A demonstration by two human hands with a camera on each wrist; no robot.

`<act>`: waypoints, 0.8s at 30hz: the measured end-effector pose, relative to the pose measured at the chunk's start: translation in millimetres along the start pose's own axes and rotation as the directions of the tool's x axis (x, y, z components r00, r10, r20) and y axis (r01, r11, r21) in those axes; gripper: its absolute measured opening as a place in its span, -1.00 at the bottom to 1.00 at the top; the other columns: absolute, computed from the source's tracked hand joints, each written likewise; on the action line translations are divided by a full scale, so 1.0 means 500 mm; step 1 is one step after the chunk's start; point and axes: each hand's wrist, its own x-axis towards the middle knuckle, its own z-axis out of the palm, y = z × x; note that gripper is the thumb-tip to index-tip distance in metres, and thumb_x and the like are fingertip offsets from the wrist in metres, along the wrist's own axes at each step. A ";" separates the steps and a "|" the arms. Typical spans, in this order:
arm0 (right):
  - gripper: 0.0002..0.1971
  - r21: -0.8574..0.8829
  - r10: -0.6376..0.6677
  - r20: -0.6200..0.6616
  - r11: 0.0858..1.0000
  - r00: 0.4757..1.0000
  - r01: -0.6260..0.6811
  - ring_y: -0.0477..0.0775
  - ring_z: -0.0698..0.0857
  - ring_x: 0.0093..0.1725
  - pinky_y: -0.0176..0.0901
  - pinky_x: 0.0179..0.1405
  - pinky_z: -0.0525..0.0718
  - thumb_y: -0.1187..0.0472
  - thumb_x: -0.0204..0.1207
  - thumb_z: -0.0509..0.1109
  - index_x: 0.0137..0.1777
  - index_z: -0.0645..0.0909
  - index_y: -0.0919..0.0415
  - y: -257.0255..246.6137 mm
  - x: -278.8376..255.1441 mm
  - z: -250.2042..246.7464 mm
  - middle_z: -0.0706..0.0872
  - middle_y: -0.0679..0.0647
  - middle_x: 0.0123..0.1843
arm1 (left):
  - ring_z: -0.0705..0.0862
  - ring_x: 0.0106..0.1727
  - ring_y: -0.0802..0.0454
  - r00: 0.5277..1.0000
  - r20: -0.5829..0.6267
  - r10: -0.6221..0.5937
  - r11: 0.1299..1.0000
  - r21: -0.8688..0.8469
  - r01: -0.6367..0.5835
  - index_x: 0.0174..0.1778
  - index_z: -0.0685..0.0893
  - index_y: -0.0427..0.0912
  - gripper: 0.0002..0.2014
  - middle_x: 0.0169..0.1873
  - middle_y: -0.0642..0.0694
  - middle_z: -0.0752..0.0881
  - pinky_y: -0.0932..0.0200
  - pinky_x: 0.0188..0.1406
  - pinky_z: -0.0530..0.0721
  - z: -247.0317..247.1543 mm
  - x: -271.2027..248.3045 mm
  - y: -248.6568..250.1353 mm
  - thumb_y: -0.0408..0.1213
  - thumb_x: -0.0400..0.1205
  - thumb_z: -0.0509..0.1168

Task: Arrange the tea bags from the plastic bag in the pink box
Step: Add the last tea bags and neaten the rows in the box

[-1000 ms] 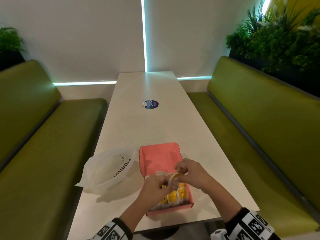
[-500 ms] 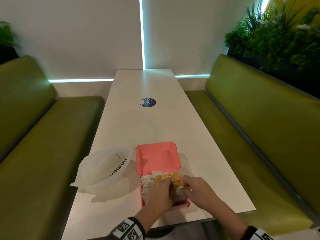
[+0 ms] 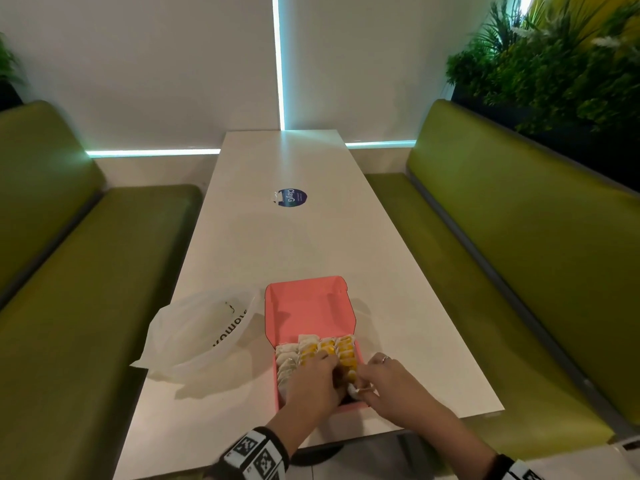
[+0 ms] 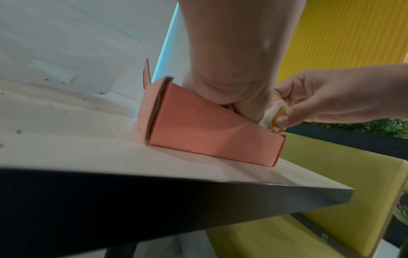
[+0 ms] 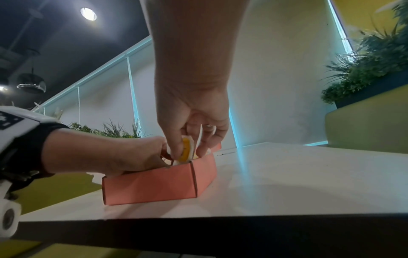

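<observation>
Two green benches (image 3: pixel 512 258) run along both long sides of a long white surface (image 3: pixel 277 244), with plants (image 3: pixel 554 64) up behind the right-hand one. Pretty much everything sits down at the near end of the surface.

The plastic bag (image 3: pixel 197 332) is slumped by the near left edge, crumpled, with some black lettering on it. I can't tell if anything's inside. Just beside it to the right is the pink box (image 3: pixel 308 306), lid flipped open toward the far end, and its near wall is close to the near edge of the surface.

The tea bags (image 3: pixel 325 348) are lined up in rows inside the box, white ones along the left side and yellow-labelled ones to the right of them.

The left hand (image 3: pixel 313 386) is down in the near part of the box, lying over the rows. Its fingers are hidden in there, so I can't tell what, if anything, they've got.

The right hand (image 5: pixel 192 120) is at the near right corner of the box, thumb and fingers pinched around a single tea bag (image 5: pixel 186 150) that stands on edge, just above the rim. There's a ring (image 3: pixel 385 358) on one of that hand's fingers.

Further up the middle of the surface there's a small round dark sticker (image 3: pixel 292 197).
</observation>
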 end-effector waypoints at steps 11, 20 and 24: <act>-0.72 -0.075 0.000 0.198 0.997 0.980 0.015 0.14 0.52 0.20 -0.04 0.20 0.52 0.07 0.62 0.22 0.24 0.66 -0.04 0.019 0.021 0.035 0.71 0.01 0.19 | 0.48 -0.03 0.18 0.999 -0.004 -0.040 0.999 -0.013 0.040 0.01 0.67 0.07 -0.83 0.09 0.10 0.59 0.30 -0.02 0.50 0.026 0.007 -0.013 0.00 0.59 0.28; -0.68 -0.171 0.062 0.238 0.985 0.969 -0.022 0.19 0.45 0.28 0.07 0.23 0.42 0.01 0.65 0.13 0.24 0.67 -0.07 0.019 0.038 0.040 0.69 0.04 0.22 | 0.56 0.06 0.11 0.999 -0.024 -0.040 0.999 -0.035 0.039 0.10 0.64 0.07 -0.79 0.13 0.10 0.58 0.24 0.02 0.55 0.028 0.001 -0.013 -0.01 0.59 0.28; -0.66 -0.246 0.127 0.217 0.967 0.968 -0.071 0.15 0.37 0.33 0.08 0.20 0.32 -0.01 0.68 0.05 0.26 0.62 -0.08 0.003 0.033 0.033 0.65 0.07 0.25 | 0.56 0.05 0.11 0.998 -0.045 -0.032 0.999 -0.021 0.032 0.06 0.64 0.05 -0.83 0.10 0.11 0.58 0.26 -0.04 0.52 0.025 0.001 -0.010 -0.04 0.60 0.26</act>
